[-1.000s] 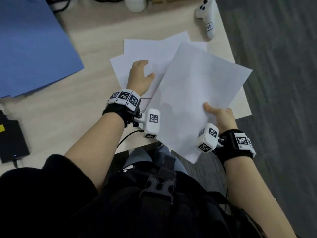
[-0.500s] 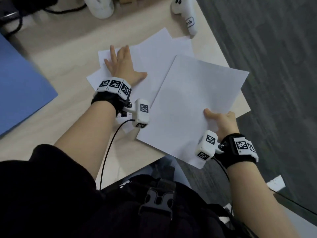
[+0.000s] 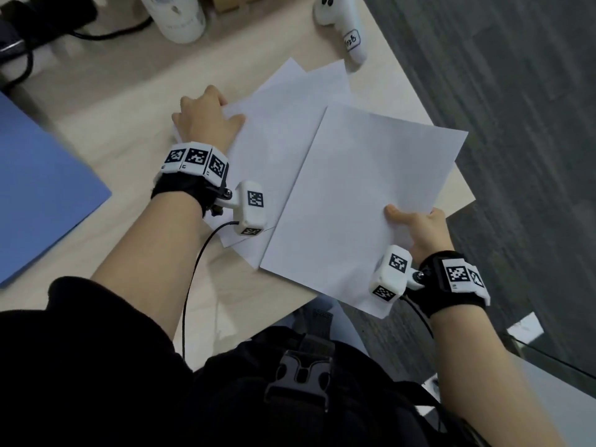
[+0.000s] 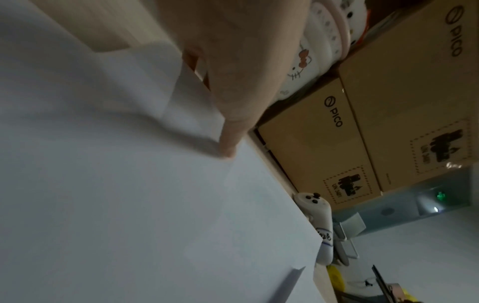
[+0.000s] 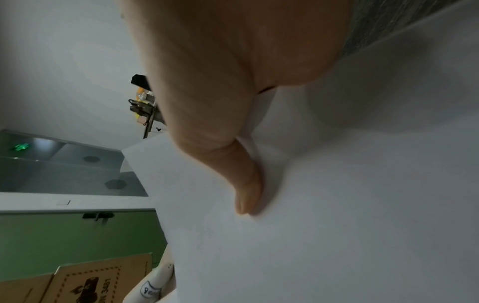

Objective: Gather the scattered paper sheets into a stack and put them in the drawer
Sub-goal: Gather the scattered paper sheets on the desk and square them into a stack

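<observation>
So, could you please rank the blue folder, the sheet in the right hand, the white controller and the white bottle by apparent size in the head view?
1. sheet
2. blue folder, cut off by the frame, so possibly larger
3. white controller and white bottle: similar, both cropped, unranked

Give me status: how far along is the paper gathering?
Early. Done: the right hand pinches one sheet at its near edge, part of it hanging off the desk. In hand: the left hand grips the far-left corner of the loose sheets fanned on the desk. Left: squaring them into one stack and putting it away; no drawer is in view.
</observation>
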